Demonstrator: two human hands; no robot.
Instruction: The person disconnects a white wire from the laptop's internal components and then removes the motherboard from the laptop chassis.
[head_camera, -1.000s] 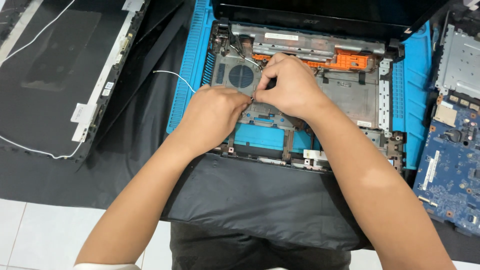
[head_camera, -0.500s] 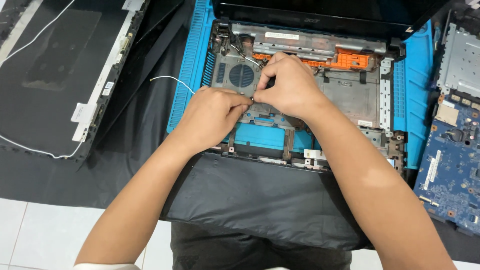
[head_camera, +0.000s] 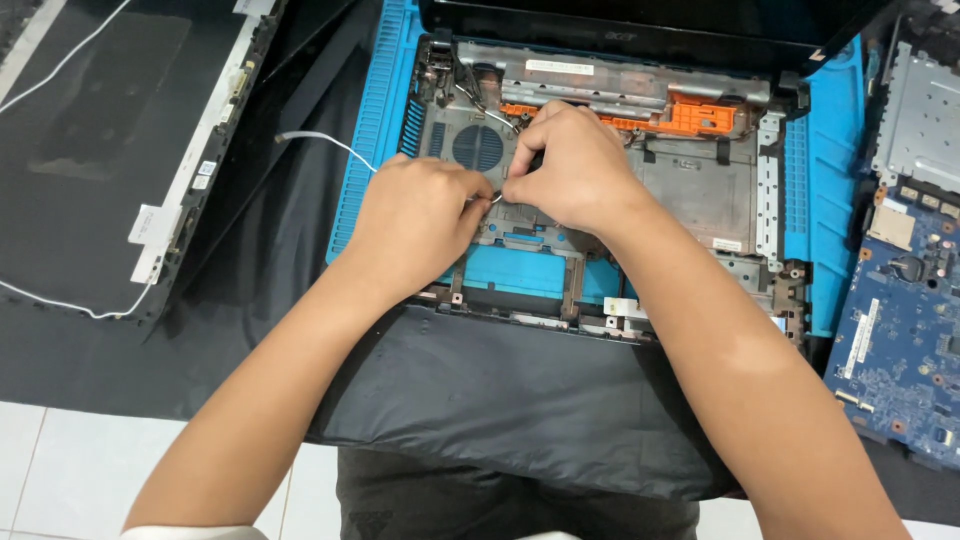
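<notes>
Single head view — steeply downward, close above the laptop base (head_camera: 700, 190).

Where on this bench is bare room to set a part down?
Free: the black cloth between the detached black lid panel and the blue ribbed mat, and the cloth's near flap. Crowded: the opened grey laptop base under both hands, and the blue circuit board.
</notes>
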